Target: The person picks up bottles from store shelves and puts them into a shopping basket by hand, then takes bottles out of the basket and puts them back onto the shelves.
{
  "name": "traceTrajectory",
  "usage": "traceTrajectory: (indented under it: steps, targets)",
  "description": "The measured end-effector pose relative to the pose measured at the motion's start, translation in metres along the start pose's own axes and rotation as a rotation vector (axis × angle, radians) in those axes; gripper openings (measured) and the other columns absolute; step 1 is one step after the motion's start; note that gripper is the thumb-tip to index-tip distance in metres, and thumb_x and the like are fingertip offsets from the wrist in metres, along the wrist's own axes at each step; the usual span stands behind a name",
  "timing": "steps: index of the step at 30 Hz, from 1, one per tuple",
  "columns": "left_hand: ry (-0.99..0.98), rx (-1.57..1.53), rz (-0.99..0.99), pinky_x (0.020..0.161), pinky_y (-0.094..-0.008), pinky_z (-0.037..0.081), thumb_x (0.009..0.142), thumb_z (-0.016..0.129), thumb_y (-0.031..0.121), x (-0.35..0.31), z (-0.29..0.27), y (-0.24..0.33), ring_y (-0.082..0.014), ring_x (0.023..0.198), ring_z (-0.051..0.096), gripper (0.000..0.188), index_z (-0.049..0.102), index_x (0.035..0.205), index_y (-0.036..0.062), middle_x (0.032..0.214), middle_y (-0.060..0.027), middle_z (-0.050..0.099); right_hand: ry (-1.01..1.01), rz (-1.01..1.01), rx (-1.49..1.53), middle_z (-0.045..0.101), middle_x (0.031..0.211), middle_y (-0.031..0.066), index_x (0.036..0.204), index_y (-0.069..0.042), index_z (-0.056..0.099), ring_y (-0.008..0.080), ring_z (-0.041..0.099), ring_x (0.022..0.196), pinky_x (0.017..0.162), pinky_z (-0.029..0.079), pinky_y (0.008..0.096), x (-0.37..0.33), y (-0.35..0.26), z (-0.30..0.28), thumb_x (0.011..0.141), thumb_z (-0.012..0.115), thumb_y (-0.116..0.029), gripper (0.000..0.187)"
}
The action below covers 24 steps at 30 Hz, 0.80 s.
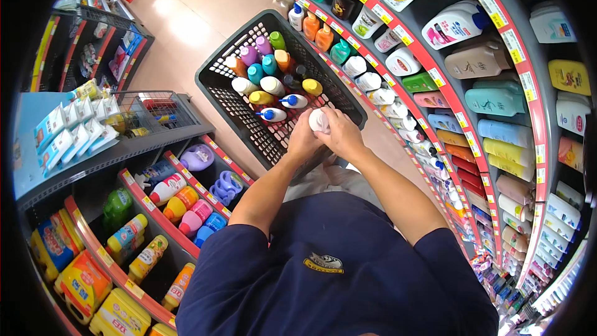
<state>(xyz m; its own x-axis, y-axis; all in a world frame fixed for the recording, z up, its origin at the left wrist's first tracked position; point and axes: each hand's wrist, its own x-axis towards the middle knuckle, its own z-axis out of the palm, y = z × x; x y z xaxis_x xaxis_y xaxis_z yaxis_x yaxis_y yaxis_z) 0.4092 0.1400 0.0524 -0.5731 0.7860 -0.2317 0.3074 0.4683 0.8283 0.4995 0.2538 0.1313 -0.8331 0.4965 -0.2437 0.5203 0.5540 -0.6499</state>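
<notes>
A white bottle [319, 121] with a rounded top is held between my two hands at the near end of a dark plastic basket. My left hand [303, 138] wraps its left side, and my right hand [342, 134] closes round it from the right. The fingers hide most of its body. Inside the basket [219, 109], which has slotted walls, stand several bottles. Among them are a purple bottle [249, 56], a green one [277, 40], a teal one [255, 74], a yellow one [261, 98] and a white bottle with a blue cap [272, 114].
Tiered shelves [435, 76] packed with shampoo and lotion bottles run along my right, close to the basket. On my left stands a lower shelf unit [102, 252] with cleaner bottles; white-and-blue packets [74, 140] lie on top. Tiled floor [180, 9] stretches ahead.
</notes>
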Motion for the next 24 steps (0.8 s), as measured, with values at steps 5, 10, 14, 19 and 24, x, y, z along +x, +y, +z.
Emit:
traceTrajectory:
  steps: [5, 10, 14, 19, 24]
  targets:
    - [-0.064, 0.004, 0.090, 0.102, -0.0403, 0.042, 0.068, 0.081, 0.022, 0.023, 0.008, -0.020, -0.0366, 0.123, 0.049, 0.083, 0.039, 0.135, -0.0004, 0.129, -0.0217, 0.051, -0.114, 0.104, -0.160, 0.056, 0.114, 0.0167, 0.122, -0.006, 0.052, 0.0365, 0.059, 0.106, 0.084, 0.051, 0.0448, 0.019, 0.004, 0.006, 0.075, 0.073, -0.021, 0.054]
    - [-0.093, -0.012, 0.434, 0.107, -0.0421, 0.037, 0.081, 0.068, 0.021, 0.058, 0.049, -0.041, -0.0328, 0.127, 0.046, 0.060, 0.046, 0.133, 0.0017, 0.134, -0.0182, 0.050, -0.050, 0.293, -0.041, 0.066, 0.095, 0.0190, 0.096, -0.006, 0.065, 0.0373, 0.065, 0.088, 0.074, 0.052, 0.0503, 0.034, 0.041, 0.017, 0.070, 0.067, -0.016, 0.029]
    - [-0.168, -0.174, 0.205, 0.097, -0.0375, 0.042, 0.091, 0.051, 0.022, 0.079, 0.069, -0.099, -0.0241, 0.118, 0.052, 0.031, 0.057, 0.118, 0.0092, 0.122, -0.0122, 0.057, 0.093, 0.311, -0.148, 0.068, 0.091, 0.0225, 0.089, -0.001, 0.067, 0.0380, 0.068, 0.080, 0.071, 0.053, 0.0512, 0.070, 0.053, 0.079, 0.080, 0.049, -0.022, 0.029]
    - [-0.088, 0.167, 0.351, 0.101, -0.0364, 0.038, 0.091, 0.054, 0.015, 0.093, 0.077, -0.080, -0.0249, 0.119, 0.048, 0.039, 0.047, 0.128, 0.0056, 0.127, -0.0123, 0.049, 0.165, 0.094, -0.401, 0.060, 0.099, 0.0137, 0.098, -0.002, 0.062, 0.0279, 0.065, 0.091, 0.066, 0.056, 0.0382, 0.062, 0.055, 0.059, 0.086, 0.053, -0.018, 0.022]
    - [-0.197, -0.325, 0.065, 0.100, -0.0356, 0.041, 0.096, 0.050, 0.019, 0.091, 0.073, -0.087, -0.0222, 0.117, 0.051, 0.040, 0.041, 0.132, 0.0055, 0.130, -0.0119, 0.049, 0.133, 0.172, -0.299, 0.059, 0.105, 0.0165, 0.104, 0.000, 0.059, 0.0314, 0.065, 0.093, 0.073, 0.058, 0.0388, 0.066, 0.051, 0.056, 0.087, 0.053, -0.018, 0.025]
